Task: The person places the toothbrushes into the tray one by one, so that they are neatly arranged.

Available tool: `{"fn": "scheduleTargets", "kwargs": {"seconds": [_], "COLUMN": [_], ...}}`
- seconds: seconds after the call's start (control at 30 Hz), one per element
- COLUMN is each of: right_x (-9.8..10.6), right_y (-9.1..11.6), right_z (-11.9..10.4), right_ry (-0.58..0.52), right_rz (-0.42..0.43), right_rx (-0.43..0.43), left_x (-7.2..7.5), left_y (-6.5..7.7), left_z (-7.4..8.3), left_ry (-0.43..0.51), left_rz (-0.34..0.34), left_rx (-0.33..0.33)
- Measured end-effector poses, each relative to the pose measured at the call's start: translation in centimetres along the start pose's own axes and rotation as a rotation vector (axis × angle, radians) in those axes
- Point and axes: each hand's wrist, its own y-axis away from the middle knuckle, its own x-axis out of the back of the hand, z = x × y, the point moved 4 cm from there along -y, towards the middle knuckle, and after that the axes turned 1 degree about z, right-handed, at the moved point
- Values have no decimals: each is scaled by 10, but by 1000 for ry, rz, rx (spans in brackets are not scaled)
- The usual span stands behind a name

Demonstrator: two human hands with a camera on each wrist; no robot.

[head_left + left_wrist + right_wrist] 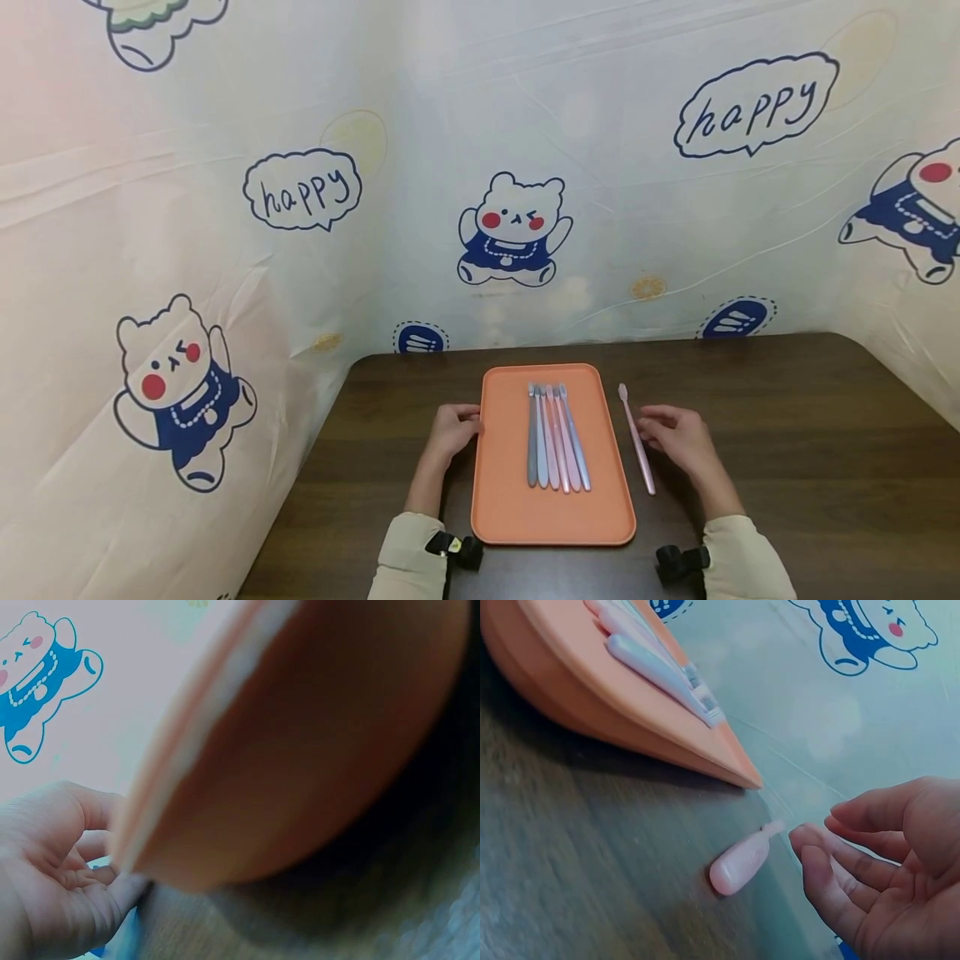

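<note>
An orange tray (555, 521) lies on the table with several toothbrushes (553, 450) side by side on it, grey, blue and pink, heads toward the far side. My left hand (453, 429) is at the tray's left edge; in the left wrist view its thumb and fingers pinch the tray rim (169, 787). To the right of the tray, a single pink toothbrush (637, 442) lies on the table, head pointing away. Beside it is my right hand (678, 437), with loosely bent fingers and nothing between them. The fingertips (806, 840) are close to that toothbrush's head end in the right wrist view.
The dark wooden table (825, 467) extends to both sides. Behind it and along the left hangs a pale sheet (420, 250) printed with cartoon bears. Each wrist wears a black camera mount, such as the right one (678, 564).
</note>
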Motion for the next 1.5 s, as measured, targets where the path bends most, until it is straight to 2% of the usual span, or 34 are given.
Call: {"fn": "scheduleTargets", "kwargs": {"seconds": [0.27,0.53,0.67,1.5], "right_x": [2,1,0,-6], "right_y": [0,0,-1,-2], "right_z": [3,5,8,9], "right_ry": [54,211,203,234], "right_rz": [-4,9,-3,-23], "right_rx": [-32,-32,-56,-83], "left_x": [-1,0,1,0], "left_y": [-2,0,0,-1], "left_z": [0,1,1,2], "left_ry": [-4,-6,-8,-27], "left_rz": [3,3,5,18], "left_rx": [7,10,5,-2]}}
